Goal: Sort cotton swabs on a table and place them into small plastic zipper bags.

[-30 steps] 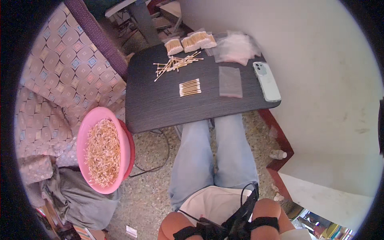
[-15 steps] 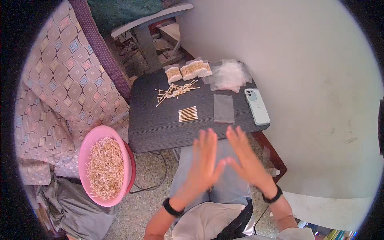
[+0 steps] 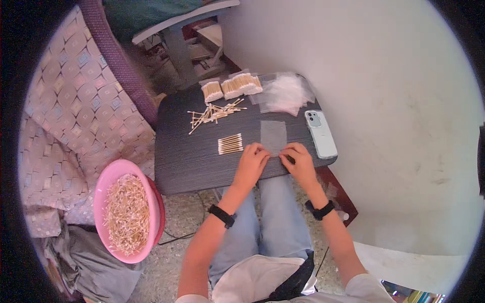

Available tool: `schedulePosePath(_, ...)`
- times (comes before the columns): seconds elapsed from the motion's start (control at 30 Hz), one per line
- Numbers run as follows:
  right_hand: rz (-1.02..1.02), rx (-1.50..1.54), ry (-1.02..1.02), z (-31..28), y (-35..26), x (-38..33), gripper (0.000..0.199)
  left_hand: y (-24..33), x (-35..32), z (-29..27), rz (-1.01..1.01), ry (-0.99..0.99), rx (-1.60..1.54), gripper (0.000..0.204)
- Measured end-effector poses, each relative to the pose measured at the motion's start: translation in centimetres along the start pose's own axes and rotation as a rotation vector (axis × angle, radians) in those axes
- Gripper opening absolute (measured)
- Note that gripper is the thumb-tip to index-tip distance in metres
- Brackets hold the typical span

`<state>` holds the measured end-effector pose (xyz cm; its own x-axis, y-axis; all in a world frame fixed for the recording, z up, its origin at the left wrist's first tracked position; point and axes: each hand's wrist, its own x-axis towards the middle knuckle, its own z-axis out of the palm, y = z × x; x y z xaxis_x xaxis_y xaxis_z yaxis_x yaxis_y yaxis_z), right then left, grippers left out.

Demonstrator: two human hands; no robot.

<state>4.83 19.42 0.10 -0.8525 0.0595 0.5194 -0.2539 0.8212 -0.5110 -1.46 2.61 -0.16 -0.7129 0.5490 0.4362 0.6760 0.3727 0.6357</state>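
A small clear plastic bag (image 3: 273,134) lies flat on the dark table (image 3: 192,171). My left hand (image 3: 251,162) pinches its near left corner, and my right hand (image 3: 299,162) pinches the near right corner. Fingers on both hands are closed, with the tips meeting at the bag's edge. Just left of the bag is a neat row of cotton swabs (image 3: 231,144), laid side by side. Farther back, loose cotton swabs (image 3: 216,114) lie in a crossed heap.
Bags packed with cotton swabs (image 3: 237,86) line the far edge, beside a stack of empty clear bags (image 3: 286,93). A white phone (image 3: 322,136) lies along the right edge. To the left stands a pink tub (image 3: 99,202) full of swabs. A wall (image 3: 394,126) rises on the right.
Both hands, blurred and raised near the table's front edge before, have moved forward and down onto the bag. Their fingers have closed on its near edge.
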Motion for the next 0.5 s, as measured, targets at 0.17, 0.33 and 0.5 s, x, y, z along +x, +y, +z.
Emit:
schedulePosePath(0.17, 0.275, 0.277, 0.061, 0.2, -1.3, 0.7, 0.014, 0.5, 0.6, 0.1, -0.111, 0.151, -0.17, 0.012)
schedulePosePath(0.33, 0.398, 0.42, 0.176, 0.9, -1.9, 1.2, 0.019, 2.8, 1.2, -0.1, -0.204, 0.234, -0.321, 0.01)
schedulePosePath(0.5, 0.414, 0.415, 0.272, 1.9, -3.5, 1.3, 0.02, 3.4, 1.4, 0.1, -0.251, 0.334, -0.222, 0.014)
